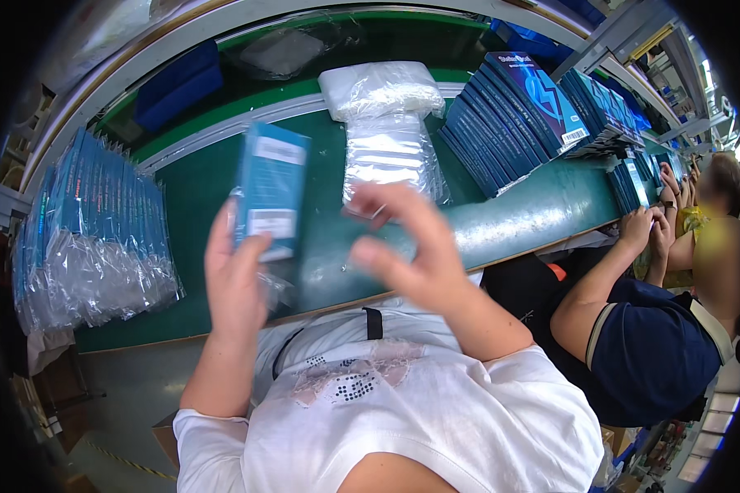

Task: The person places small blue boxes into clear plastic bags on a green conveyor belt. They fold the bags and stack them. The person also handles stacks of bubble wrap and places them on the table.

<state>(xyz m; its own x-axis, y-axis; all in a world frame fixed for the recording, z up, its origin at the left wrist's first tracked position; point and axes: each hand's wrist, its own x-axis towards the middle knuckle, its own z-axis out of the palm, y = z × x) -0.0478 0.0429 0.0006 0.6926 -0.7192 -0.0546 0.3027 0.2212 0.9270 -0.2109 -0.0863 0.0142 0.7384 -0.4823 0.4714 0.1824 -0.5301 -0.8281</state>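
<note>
My left hand (237, 275) grips a thin blue box (273, 179) by its left side, the thumb lying across its front. The box stands nearly upright above the table and is wrapped in a clear plastic bag, whose loose end hangs below it. Two white label patches show on its face. To its right is my right hand (415, 246), smeared a little by motion, its thumb and fingers apart and nothing visible in them. Just beyond those fingers lies a stack of clear plastic bags (386, 156), with a puffier bundle of clear plastic (382, 89) at its far end.
Bagged blue boxes (99, 193) stand in a row at the left of the green table (193, 197). Unbagged blue boxes (501, 123) lean in rows at the back right. A blue bin (179, 86) sits at the back left. Co-workers (658, 345) sit close on the right.
</note>
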